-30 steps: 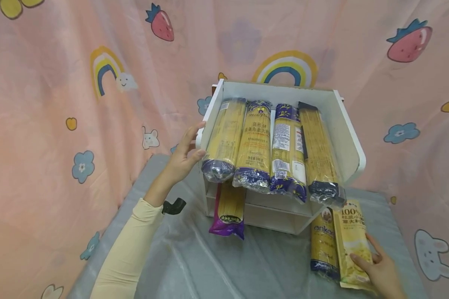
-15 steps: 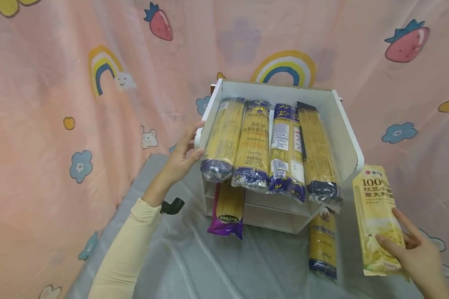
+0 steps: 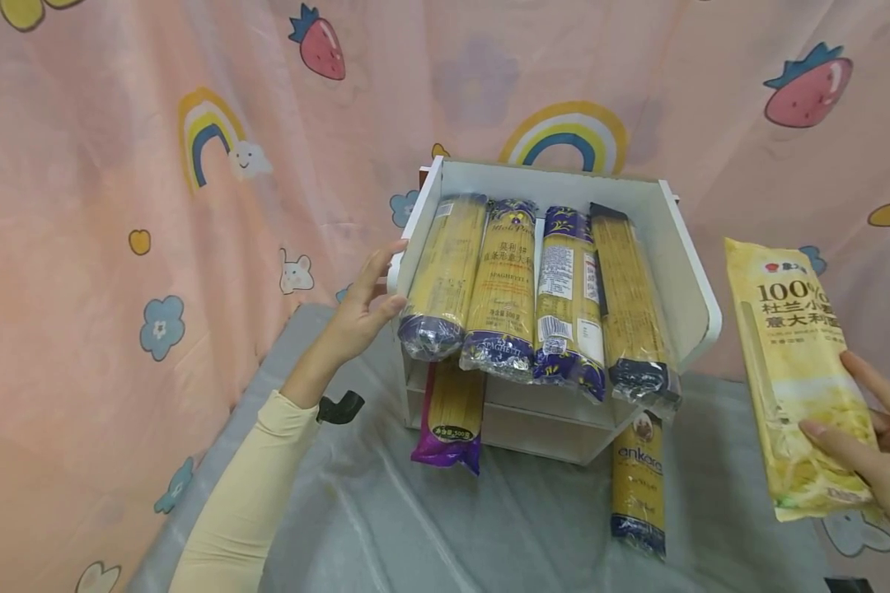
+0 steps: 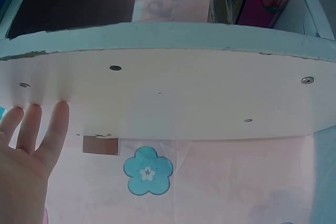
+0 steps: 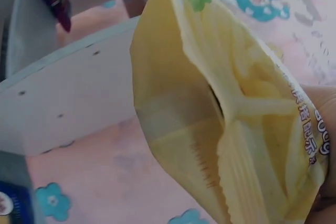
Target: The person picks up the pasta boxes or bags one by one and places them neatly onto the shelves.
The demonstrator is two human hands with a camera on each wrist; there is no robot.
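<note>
**Yellow bag up by the shelf**

The right hand (image 3: 878, 461) holds a yellow bag (image 3: 801, 371) of noodles up in the air, to the right of the white shelf (image 3: 682, 247). Its fingers and thumb pinch the low end of the bag. The left hand (image 3: 359, 309) is flat, with straight fingers (image 4: 52, 129) on the left wall of the shelf. It holds nothing. Four noodle packs (image 3: 534, 288) lie side by side on top of the shelf. A purple pack (image 3: 452, 416) sticks out below them. One more pack (image 3: 639, 486) lies on the grey tabletop (image 3: 519, 527).
</note>
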